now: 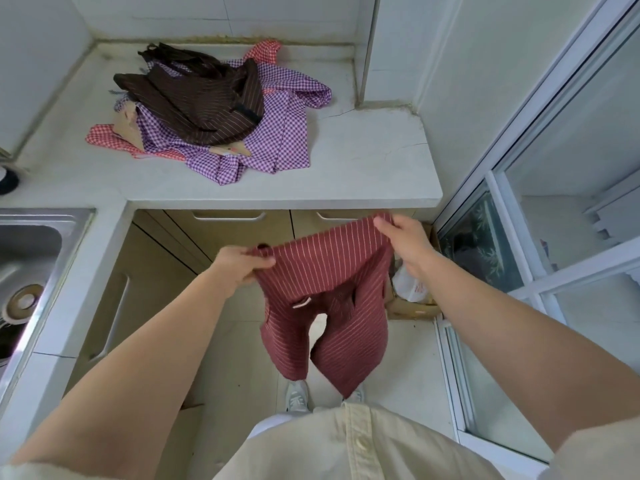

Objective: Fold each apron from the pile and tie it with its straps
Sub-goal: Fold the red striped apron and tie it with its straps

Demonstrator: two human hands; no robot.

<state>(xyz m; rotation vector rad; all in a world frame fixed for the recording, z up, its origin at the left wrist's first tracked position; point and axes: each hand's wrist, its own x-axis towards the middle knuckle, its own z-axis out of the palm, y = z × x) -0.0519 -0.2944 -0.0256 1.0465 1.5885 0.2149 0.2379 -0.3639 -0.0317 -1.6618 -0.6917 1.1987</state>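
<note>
A person's two hands lift one dark-red pinstriped apron [329, 271] in the air just in front of the pale stone tabletop [363, 168]. The left hand [239, 266] clenches one upper corner of the cloth. The right hand [405, 237] pinches the other corner, slightly higher and close under the tabletop's front edge. The woven fabric sags between the two grips and hangs in two long folded lobes above the tiled floor, reaching down towards two white shoes [298, 396].

Well apart from it, a pile [221, 147] of aprons lies crumpled at the back of the tabletop, showing three patterns. A dark-brown pinstriped apron [201, 95] lies on top, with purple-and-white checked cloth [277, 133] beneath it. Red-and-white checked cloth [104, 135] peeps out at the pile's left and rear edges. How many aprons the heap holds cannot be told.

One brushed-steel sink [31, 244] is set into the tabletop at left. Two slim metal handles [228, 216] show on the beige cabinet doors under the overhang. The person wears a cream buttoned shirt [363, 445].
</note>
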